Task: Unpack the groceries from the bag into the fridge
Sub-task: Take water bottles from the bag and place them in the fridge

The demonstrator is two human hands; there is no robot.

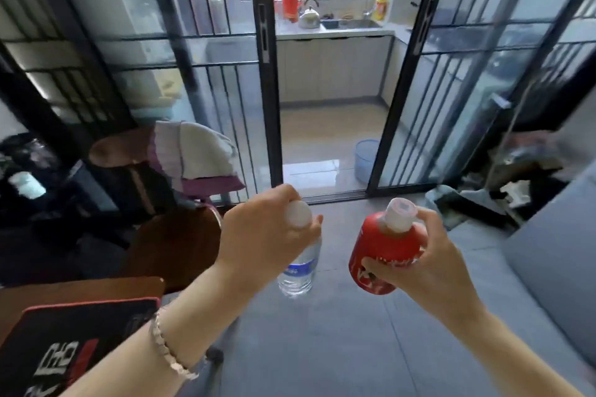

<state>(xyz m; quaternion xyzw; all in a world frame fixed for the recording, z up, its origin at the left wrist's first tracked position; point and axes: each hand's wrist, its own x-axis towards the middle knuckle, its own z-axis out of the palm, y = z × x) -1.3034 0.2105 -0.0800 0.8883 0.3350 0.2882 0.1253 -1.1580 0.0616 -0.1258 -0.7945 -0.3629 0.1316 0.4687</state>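
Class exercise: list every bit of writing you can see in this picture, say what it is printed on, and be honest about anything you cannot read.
Water bottle, blue label: print too small and blurred to read.
Red bottle, white lettering: partly covered by the right hand's fingers, unreadable.
Black and red mat, large white characters: cut off and angled, not legible.

Both forearms extended forward, bare. Left hand (258, 229) palm-down, fingers curled closed in a top grip; beaded bracelet (167, 351) on wrist. Right hand (422, 264) fingers wrapped closed in a side grip.
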